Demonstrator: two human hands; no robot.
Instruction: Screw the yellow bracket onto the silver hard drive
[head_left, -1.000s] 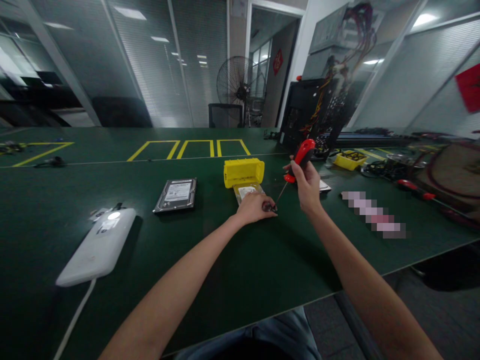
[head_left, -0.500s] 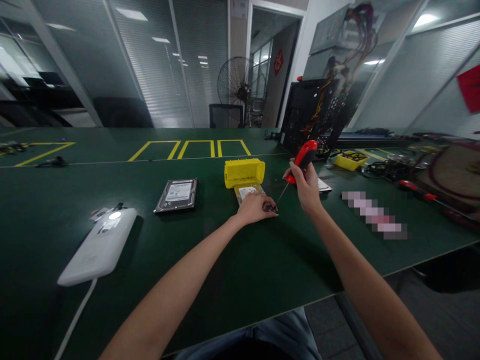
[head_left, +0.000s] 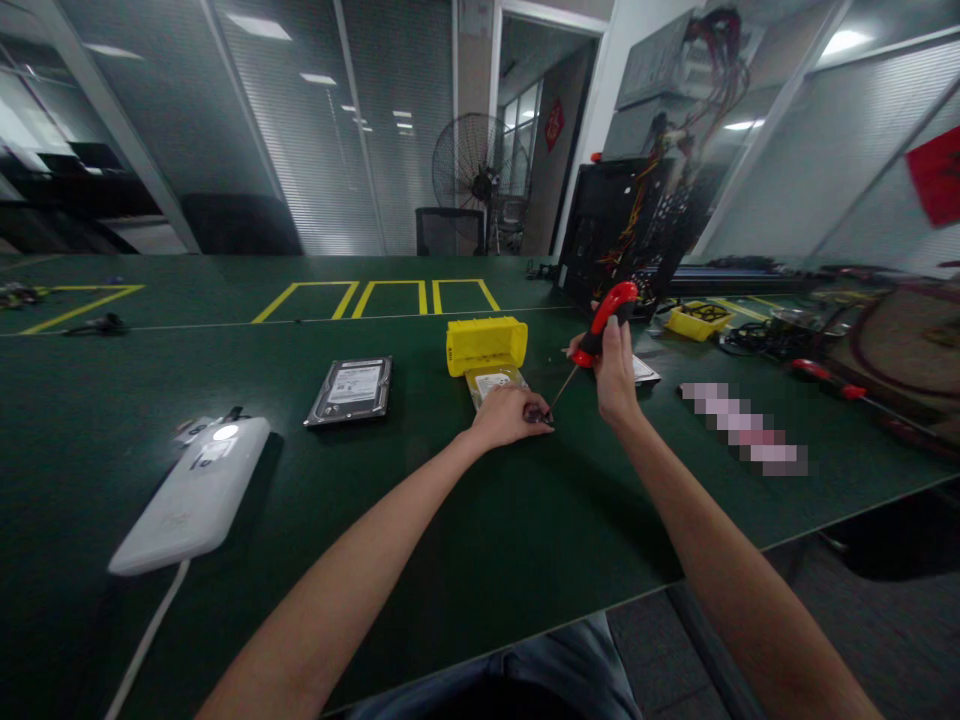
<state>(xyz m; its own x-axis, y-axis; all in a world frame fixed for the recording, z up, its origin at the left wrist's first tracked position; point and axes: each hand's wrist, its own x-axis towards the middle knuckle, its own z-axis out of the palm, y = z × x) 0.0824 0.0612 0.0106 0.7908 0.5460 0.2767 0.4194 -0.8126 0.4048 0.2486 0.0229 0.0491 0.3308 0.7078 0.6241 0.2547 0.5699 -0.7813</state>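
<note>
A red-and-black screwdriver [head_left: 611,312] is gripped in my right hand [head_left: 616,375]. Its thin shaft slants down to the left, and the tip meets a small dark part beside the fingers of my left hand [head_left: 510,415]. That hand lies over a hard drive [head_left: 491,382], fingers bent around its near right end. My palm hides much of the drive. Just behind it a yellow plastic bin [head_left: 486,345] lies on its side, opening toward me. Another hard drive [head_left: 351,390] rests label up to the left.
At far left lies a white device [head_left: 195,500] with a cable. An open computer case [head_left: 611,230] stands at back right, near a second yellow bin [head_left: 697,320]. A label-topped drive [head_left: 645,370] is partly behind my right hand. Another red-handled tool [head_left: 825,378] lies right.
My right hand's fingers have shifted on the screwdriver handle, which now looks turned slightly. The left hand and the drive stay in place; the whole view has drifted a little.
</note>
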